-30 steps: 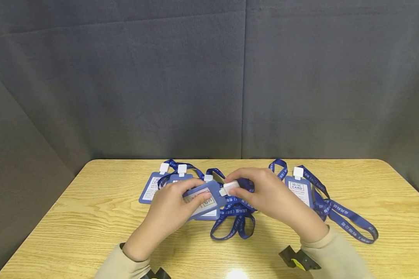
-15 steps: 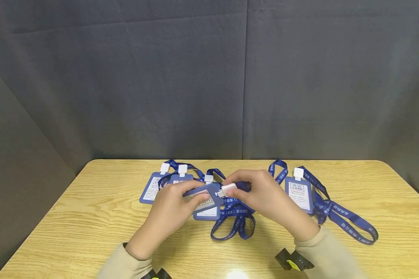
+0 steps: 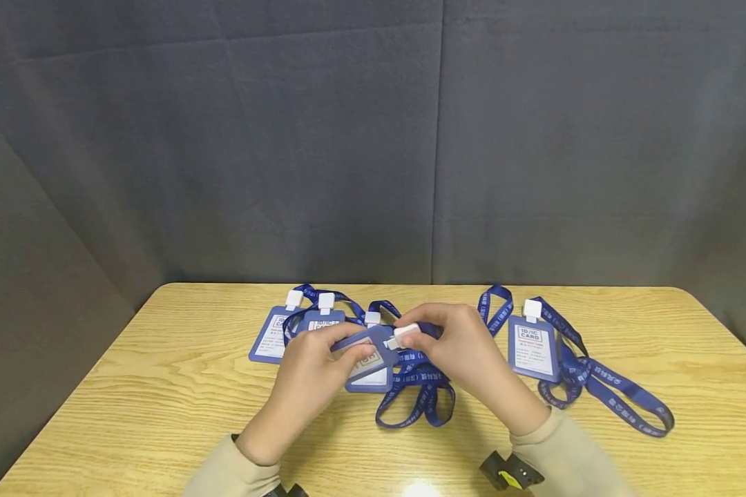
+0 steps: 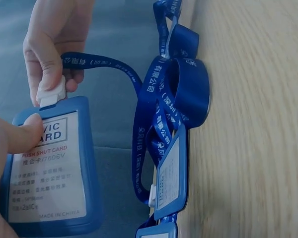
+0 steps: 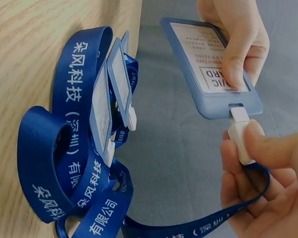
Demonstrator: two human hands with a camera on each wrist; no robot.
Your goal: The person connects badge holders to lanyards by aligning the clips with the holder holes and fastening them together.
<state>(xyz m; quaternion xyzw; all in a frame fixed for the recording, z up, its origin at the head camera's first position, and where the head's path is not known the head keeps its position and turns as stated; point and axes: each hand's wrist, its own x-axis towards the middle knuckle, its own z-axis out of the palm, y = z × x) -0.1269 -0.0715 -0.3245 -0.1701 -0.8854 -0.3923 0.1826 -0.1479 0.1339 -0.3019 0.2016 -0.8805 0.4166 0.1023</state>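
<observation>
My left hand (image 3: 313, 362) grips a blue-framed ID badge holder (image 4: 49, 168), thumb across its printed face. Between thumb and fingers my right hand (image 3: 466, 345) pinches the white lanyard clip (image 5: 241, 139) at the badge's slotted end. In the right wrist view the clip's narrow tip sits at the slot; I cannot tell whether it is fastened. From that clip a blue printed lanyard (image 5: 188, 225) runs off toward the pile. Both hands hold the badge above another badge (image 3: 369, 381) lying on the table.
Two badges with white clips, one the left badge (image 3: 267, 338), lie at the back left. On the right is another badge (image 3: 532, 352) with its looped lanyard (image 3: 628, 393). Coiled lanyards (image 3: 419, 386) lie mid-table (image 3: 130, 414). A grey curtain (image 3: 286, 138) hangs behind.
The held badge and clip have shifted only slightly, and my right forearm has moved a little left, uncovering more of the right-hand badge. Both hands keep their hold.
</observation>
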